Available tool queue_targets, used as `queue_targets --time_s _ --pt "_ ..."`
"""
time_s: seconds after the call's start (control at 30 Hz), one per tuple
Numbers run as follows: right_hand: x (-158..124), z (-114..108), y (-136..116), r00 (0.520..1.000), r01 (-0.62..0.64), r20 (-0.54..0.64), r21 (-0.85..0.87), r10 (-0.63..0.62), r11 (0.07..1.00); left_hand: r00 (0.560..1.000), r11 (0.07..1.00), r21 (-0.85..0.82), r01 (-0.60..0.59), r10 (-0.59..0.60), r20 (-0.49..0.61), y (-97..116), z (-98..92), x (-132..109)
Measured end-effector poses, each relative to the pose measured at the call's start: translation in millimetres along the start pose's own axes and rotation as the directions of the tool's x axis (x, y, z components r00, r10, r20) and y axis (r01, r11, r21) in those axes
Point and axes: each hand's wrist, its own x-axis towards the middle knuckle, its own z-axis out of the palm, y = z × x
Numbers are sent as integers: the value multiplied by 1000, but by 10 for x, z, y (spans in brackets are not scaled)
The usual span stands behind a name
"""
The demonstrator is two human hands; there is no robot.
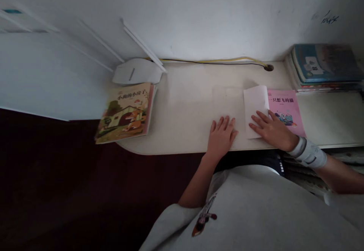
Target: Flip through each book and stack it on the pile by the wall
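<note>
A pink book [297, 109] with dark printed characters and a small picture lies at the right of the white desk. Its white leaf or cover [255, 101] is folded out to the left side. Across the fold rests my right hand [269, 129], fingers stretched out and pressing on the white part and the pink page. A grey band circles that wrist. My left hand [222, 135] lies flat on the desk near its front edge, left of the book, fingers spread and holding nothing.
A stack of picture books [125, 112] sits at the desk's left end, its corner past the edge. Behind it stands a white router [138, 71] with antennas. Yellow and black cables run along the wall to a hole [268, 68]. More books [327, 67] are piled at the back right.
</note>
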Motion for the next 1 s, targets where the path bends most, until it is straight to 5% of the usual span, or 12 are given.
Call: queue_targets --time_s 0.13,0.37,0.6,0.77,1.0 --pt "61 34 -63 998 -47 -30 -10 46 999 1000 1000 -18 -7 7 -8 -17 24 -4" --pt "120 255 -48 988 80 -140 127 -62 989 1000 1000 -15 -7 6 -18 -12 0 1" --pt "241 29 477 992 -32 -93 492 89 870 1000 1000 6 -7 7 7 13 -23 4" --pt "598 93 847 955 -273 6 413 297 869 1000 1000 23 -10 10 8 11 -23 -5" --pt "748 357 750 936 -338 16 334 353 880 1000 1000 19 7 -7 -29 -20 7 -12"
